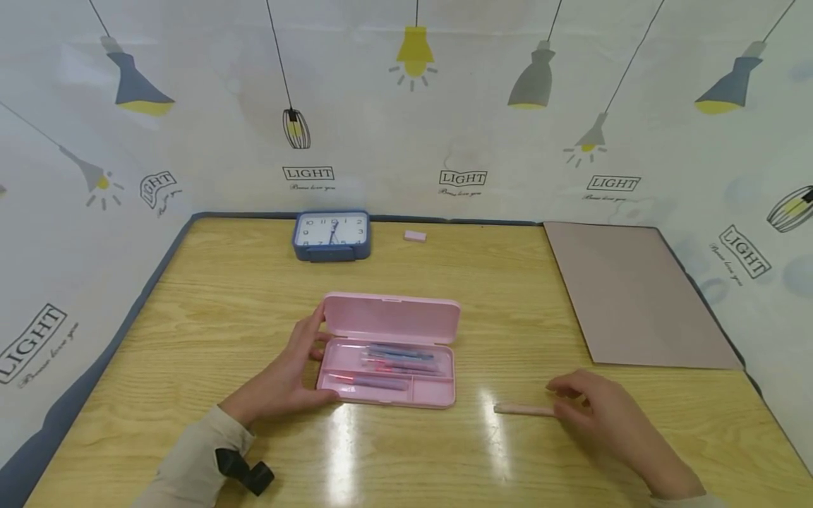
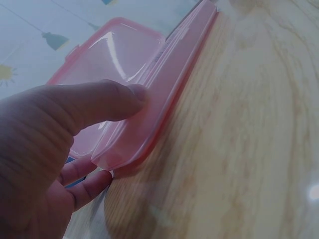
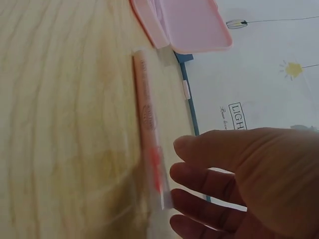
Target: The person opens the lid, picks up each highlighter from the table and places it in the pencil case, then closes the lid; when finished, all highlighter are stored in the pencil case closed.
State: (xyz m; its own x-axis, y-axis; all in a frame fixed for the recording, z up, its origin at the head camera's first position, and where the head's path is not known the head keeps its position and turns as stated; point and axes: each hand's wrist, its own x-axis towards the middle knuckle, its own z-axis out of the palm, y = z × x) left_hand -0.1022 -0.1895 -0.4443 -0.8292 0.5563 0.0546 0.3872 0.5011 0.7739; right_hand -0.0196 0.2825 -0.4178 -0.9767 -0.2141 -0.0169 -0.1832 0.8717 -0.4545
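A pink pencil case (image 1: 392,319) lies with its lid raised in the middle of the table. Several pens (image 1: 406,367) rest in its compartments. My left hand (image 1: 282,388) grips the case's left end; in the left wrist view the thumb presses the front wall and the other fingers reach behind the end. To the right of the case, a pale pink pen (image 3: 144,99) with a red part near one end lies on the wood. Beside it is my right hand (image 3: 264,174), fingers loosely bent, with a gap to the pen visible in the right wrist view.
A blue alarm clock (image 1: 332,236) stands at the back edge, with a small pink eraser (image 1: 416,236) to its right. A flat grey-pink board (image 1: 641,296) covers the back right corner. Printed wall sheets (image 1: 381,127) enclose the table's back and sides.
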